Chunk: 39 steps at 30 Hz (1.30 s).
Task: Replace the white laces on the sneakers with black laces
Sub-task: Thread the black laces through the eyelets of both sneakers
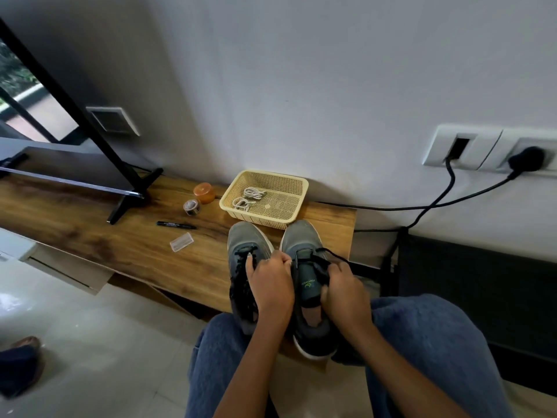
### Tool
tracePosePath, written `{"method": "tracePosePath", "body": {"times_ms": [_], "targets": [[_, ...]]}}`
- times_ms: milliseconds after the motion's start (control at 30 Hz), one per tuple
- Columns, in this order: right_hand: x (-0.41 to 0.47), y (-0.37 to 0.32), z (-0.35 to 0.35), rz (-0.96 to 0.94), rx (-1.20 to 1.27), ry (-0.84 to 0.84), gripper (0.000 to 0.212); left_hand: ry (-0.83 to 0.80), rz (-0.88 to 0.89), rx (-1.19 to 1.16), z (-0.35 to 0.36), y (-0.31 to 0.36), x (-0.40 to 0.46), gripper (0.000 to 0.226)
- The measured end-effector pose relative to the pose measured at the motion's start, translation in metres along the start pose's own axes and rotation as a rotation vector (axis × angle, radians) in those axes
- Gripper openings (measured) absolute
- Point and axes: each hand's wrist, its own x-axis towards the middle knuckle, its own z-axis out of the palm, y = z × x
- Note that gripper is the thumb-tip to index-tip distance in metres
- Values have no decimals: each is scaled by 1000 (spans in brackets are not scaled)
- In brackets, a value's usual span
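Both curled hands, left hand (271, 285) and right hand (342, 289), seemingly pinch thin black lace (334, 254) over grey mesh sneaker (304, 251).

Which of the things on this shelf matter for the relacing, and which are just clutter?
Job: both sneakers, black lace, white laces in the basket, both hands.
Clutter: marker, tape roll, orange lid, clear case.

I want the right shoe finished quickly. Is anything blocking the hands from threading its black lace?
Nothing visible does. The right hand already grips the black lace over the right sneaker, and the left hand rests beside its eyelets.
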Motion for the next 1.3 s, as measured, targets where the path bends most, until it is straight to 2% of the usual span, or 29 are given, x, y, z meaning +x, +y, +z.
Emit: {"method": "tracePosePath", "body": {"times_ms": [100, 200, 300, 433, 567, 633, 700, 767, 833, 933, 1100, 1133, 1233, 1300], "targets": [[7, 0, -2, -14, 70, 64, 28, 34, -7, -64, 5, 3, -12, 21], [21, -3, -2, -87, 251, 179, 16, 87, 18, -62, 12, 5, -24, 33], [38, -6, 2, -191, 179, 60, 23, 148, 46, -57, 22, 10, -34, 48], [53, -12, 7, -246, -16, -100, 30, 218, 103, 37, 35, 9, -38, 47], [57, -15, 3, -249, -50, -113, 24, 200, 111, 121, 39, 9, -33, 50], [58, -14, 5, -231, 5, -114, 14, 166, 99, 147, 41, 9, -31, 50], [58, -15, 8, -213, 93, -75, 5, 160, 117, 190, 45, 7, -30, 40], [57, -15, 12, -178, 195, -14, 9, 151, 109, 211, 44, 7, -29, 43], [58, -13, 10, -80, 318, 55, 14, 139, 89, 192, 43, 8, -29, 48], [63, -4, 2, 58, 508, 75, 19, 153, 88, 139, 36, 12, -27, 35], [67, -2, 13, -98, 379, 13, 10, 36, 1, 1, 29, 19, -11, 16], [69, -2, 15, -104, 379, 13, 9, -3, -31, -58, 29, 21, -8, 16], [72, -4, 16, -100, 311, 9, 13, -91, -137, -242, 33, 29, -6, 36], [73, -5, 16, -93, 292, 14, 10, -44, -170, -316, 36, 31, -9, 38]]}}
